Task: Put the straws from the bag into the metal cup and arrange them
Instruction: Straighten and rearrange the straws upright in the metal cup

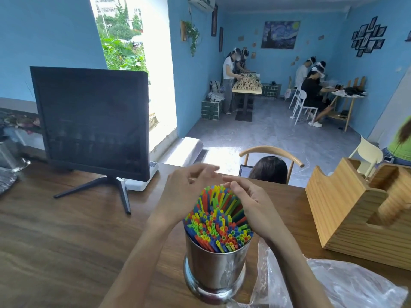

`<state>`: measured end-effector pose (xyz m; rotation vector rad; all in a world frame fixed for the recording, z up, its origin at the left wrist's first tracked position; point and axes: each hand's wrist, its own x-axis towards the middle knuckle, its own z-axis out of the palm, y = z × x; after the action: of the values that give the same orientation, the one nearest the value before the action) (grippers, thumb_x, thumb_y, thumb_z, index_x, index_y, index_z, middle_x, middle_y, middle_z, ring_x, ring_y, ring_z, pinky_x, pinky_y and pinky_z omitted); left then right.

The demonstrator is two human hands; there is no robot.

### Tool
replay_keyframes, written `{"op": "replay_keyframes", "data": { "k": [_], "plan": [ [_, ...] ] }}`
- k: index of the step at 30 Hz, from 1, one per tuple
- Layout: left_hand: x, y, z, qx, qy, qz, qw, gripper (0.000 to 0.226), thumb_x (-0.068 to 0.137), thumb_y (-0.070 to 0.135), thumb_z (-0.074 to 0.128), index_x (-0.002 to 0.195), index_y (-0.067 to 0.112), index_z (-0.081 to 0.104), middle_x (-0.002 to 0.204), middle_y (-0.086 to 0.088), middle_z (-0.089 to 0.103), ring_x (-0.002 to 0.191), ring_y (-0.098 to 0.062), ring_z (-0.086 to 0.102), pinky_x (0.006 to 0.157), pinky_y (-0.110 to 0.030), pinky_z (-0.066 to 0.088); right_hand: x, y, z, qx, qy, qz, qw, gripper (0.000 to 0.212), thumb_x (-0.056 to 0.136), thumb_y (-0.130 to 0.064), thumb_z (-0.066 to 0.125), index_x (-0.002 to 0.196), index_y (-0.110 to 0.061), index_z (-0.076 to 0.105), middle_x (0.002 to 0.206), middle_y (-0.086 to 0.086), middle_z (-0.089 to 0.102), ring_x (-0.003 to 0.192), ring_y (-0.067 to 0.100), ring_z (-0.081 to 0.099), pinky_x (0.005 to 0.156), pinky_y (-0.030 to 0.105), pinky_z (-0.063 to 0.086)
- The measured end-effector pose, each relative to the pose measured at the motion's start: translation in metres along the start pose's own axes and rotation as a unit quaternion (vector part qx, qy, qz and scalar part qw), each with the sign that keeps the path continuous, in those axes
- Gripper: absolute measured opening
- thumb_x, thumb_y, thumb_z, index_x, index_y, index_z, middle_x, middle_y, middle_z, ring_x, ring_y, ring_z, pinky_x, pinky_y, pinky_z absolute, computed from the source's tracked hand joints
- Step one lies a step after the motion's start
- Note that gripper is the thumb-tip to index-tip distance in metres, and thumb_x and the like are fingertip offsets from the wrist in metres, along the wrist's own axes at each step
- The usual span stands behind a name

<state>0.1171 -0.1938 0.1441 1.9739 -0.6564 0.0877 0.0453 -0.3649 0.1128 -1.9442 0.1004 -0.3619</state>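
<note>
Both hands flank the straw tops, the left hand (184, 192) with fingers loosely spread, the right hand (249, 202) cupping the straws (219, 225) with curved fingers; the metal cup (214, 270) holds them upright, near the plastic bag (333, 283) at right.

Head view looks down, seemingly close, at hands (213, 196).

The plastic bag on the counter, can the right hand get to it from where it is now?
Probably yes. The right hand rests against the straws in the metal cup, and the plastic bag lies just right of the cup with nothing between.
</note>
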Motion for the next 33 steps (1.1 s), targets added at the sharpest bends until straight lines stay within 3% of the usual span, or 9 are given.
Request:
{"op": "replay_keyframes", "data": {
  "k": [2, 5, 9, 12, 18, 21, 23, 26, 33],
  "plan": [
    [0.007, 0.001, 0.000, 0.020, -0.034, -0.028, 0.999, 0.029, 0.101, 0.048, 0.051, 0.114, 0.034, 0.073, 0.100, 0.018, 0.073, 0.092, 0.006, 0.065, 0.079, -0.015, 0.049, -0.001, 0.001, 0.001, 0.009, 0.012, 0.003, 1.000, 0.020, 0.106, -0.041, 0.046, 0.111, -0.047, 0.064, 0.105, -0.022, 0.071, 0.099, -0.005, 0.067, 0.079, 0.016, 0.055],
    [0.012, 0.000, 0.002, 0.071, -0.122, -0.046, 0.989, 0.028, 0.099, 0.046, 0.058, 0.099, 0.027, 0.078, 0.089, 0.011, 0.075, 0.080, 0.000, 0.069, 0.077, -0.020, 0.057, -0.001, 0.002, 0.000, 0.015, 0.024, 0.007, 1.000, 0.016, 0.106, -0.038, 0.048, 0.109, -0.046, 0.062, 0.103, -0.022, 0.070, 0.095, -0.007, 0.067, 0.071, 0.013, 0.054],
    [0.016, 0.002, 0.001, 0.064, -0.122, -0.058, 0.989, 0.021, 0.096, 0.043, 0.065, 0.090, 0.026, 0.077, 0.083, 0.010, 0.075, 0.076, 0.002, 0.069, 0.062, -0.006, 0.049, 0.001, 0.005, 0.000, 0.019, 0.036, 0.015, 0.999, 0.012, 0.106, -0.042, 0.047, 0.109, -0.048, 0.058, 0.113, -0.019, 0.066, 0.100, 0.003, 0.068, 0.080, 0.021, 0.056],
    [0.018, 0.002, 0.001, 0.080, -0.127, -0.054, 0.987, 0.020, 0.096, 0.042, 0.064, 0.092, 0.026, 0.076, 0.087, 0.011, 0.074, 0.079, 0.000, 0.068, 0.064, -0.008, 0.049, 0.001, 0.004, 0.001, 0.022, 0.033, 0.016, 0.999, 0.012, 0.106, -0.042, 0.047, 0.108, -0.046, 0.058, 0.111, -0.018, 0.067, 0.099, 0.003, 0.068, 0.075, 0.017, 0.054],
    [0.020, 0.012, 0.003, 0.057, -0.044, -0.001, 0.997, 0.014, 0.096, 0.038, 0.065, 0.091, 0.028, 0.074, 0.087, 0.016, 0.071, 0.085, 0.005, 0.063, 0.068, -0.009, 0.046, 0.001, 0.003, 0.002, 0.031, 0.027, 0.013, 0.999, 0.015, 0.106, -0.040, 0.047, 0.113, -0.042, 0.060, 0.111, -0.016, 0.069, 0.097, -0.005, 0.067, 0.070, 0.010, 0.052],
    [0.021, 0.021, 0.001, -0.034, 0.081, 0.085, 0.993, 0.008, 0.094, 0.033, 0.070, 0.087, 0.030, 0.074, 0.090, 0.011, 0.068, 0.084, -0.009, 0.061, 0.073, -0.022, 0.048, 0.000, 0.003, 0.002, 0.020, 0.027, -0.011, 0.999, 0.019, 0.104, -0.044, 0.050, 0.120, -0.046, 0.059, 0.120, -0.023, 0.065, 0.107, -0.011, 0.061, 0.086, 0.014, 0.049],
    [0.018, 0.032, -0.005, -0.098, 0.156, 0.134, 0.974, 0.008, 0.095, 0.030, 0.069, 0.089, 0.033, 0.072, 0.087, 0.002, 0.069, 0.080, -0.016, 0.061, 0.069, -0.021, 0.047, -0.001, 0.003, 0.002, 0.015, 0.013, -0.039, 0.999, 0.027, 0.101, -0.054, 0.050, 0.127, -0.051, 0.057, 0.128, -0.027, 0.062, 0.118, -0.012, 0.056, 0.096, 0.019, 0.044],
    [0.010, 0.050, -0.013, -0.192, 0.197, 0.182, 0.944, 0.011, 0.100, 0.023, 0.061, 0.092, 0.029, 0.067, 0.074, 0.002, 0.066, 0.068, -0.011, 0.059, 0.063, -0.021, 0.048, -0.003, 0.000, 0.003, 0.002, -0.012, -0.080, 0.997, 0.032, 0.101, -0.053, 0.050, 0.133, -0.051, 0.055, 0.133, -0.033, 0.060, 0.127, -0.011, 0.052, 0.104, 0.019, 0.040],
    [0.000, 0.048, -0.020, -0.248, 0.210, 0.162, 0.932, 0.016, 0.107, 0.017, 0.048, 0.096, 0.020, 0.059, 0.062, 0.010, 0.054, 0.058, -0.008, 0.049, 0.055, -0.022, 0.043, -0.005, -0.001, -0.001, 0.018, 0.018, -0.114, 0.993, 0.019, 0.104, -0.039, 0.049, 0.110, -0.038, 0.066, 0.096, -0.013, 0.068, 0.102, 0.009, 0.065, 0.091, 0.030, 0.049]
  ]
}}
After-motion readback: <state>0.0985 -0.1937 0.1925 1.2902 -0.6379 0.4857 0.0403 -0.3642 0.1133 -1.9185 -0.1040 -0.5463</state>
